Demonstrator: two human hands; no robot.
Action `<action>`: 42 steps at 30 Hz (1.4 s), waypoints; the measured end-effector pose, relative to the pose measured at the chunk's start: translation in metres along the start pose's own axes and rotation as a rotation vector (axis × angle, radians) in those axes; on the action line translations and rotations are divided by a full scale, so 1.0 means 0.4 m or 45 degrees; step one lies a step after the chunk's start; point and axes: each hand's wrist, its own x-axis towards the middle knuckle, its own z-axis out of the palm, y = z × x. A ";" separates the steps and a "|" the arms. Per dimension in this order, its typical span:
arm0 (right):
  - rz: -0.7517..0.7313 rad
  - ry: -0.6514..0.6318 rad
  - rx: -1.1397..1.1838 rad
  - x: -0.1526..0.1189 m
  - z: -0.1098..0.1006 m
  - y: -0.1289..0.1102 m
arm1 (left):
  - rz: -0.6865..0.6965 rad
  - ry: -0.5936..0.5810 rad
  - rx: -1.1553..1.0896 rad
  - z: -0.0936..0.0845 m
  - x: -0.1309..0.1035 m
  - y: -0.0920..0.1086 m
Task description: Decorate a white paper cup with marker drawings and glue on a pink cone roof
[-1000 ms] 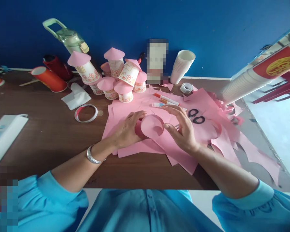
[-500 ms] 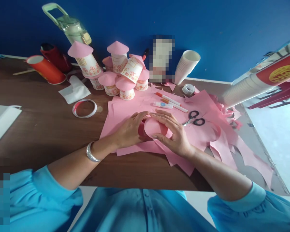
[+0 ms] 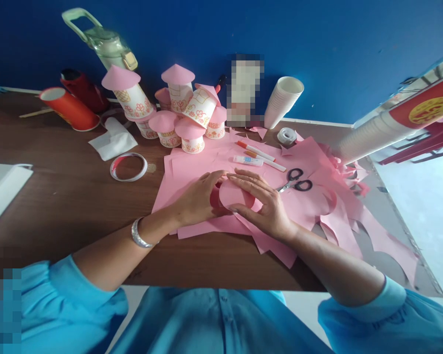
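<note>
A rounded piece of pink paper [image 3: 236, 194] is held between my two hands over a stack of pink sheets [image 3: 192, 174]. My left hand [image 3: 201, 197] curls around its left side, where a darker, shaded curve of pink shows by the fingers. My right hand [image 3: 264, 204] grips it from the right, fingers across the top edge and thumb along the lower front. Black-handled scissors [image 3: 295, 180] lie just right of my right hand. Beyond my fingers are a glue stick [image 3: 248, 161] and two markers [image 3: 268, 160]. The underside of the held paper is hidden.
Decorated paper cups with pink cone roofs [image 3: 179, 91] cluster at the back. Stacked white cups [image 3: 283, 101] stand by the wall. On the left are a tape roll [image 3: 128, 167], a red cup stack [image 3: 69, 109] and a bottle [image 3: 109, 46]. Pink scraps [image 3: 341, 221] spread rightward.
The view has shifted very slightly. Both hands keep the same hold on the pink paper, and nothing else has visibly moved.
</note>
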 end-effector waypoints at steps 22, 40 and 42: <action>0.104 -0.105 -0.155 -0.010 -0.002 0.113 | 0.081 0.213 0.052 0.004 -0.002 -0.008; 0.161 -0.109 -0.391 0.000 0.066 0.095 | 0.465 -0.100 0.321 -0.073 0.073 0.074; 0.155 -0.103 -0.399 0.001 0.069 0.095 | 0.482 -0.118 0.344 -0.055 0.091 0.068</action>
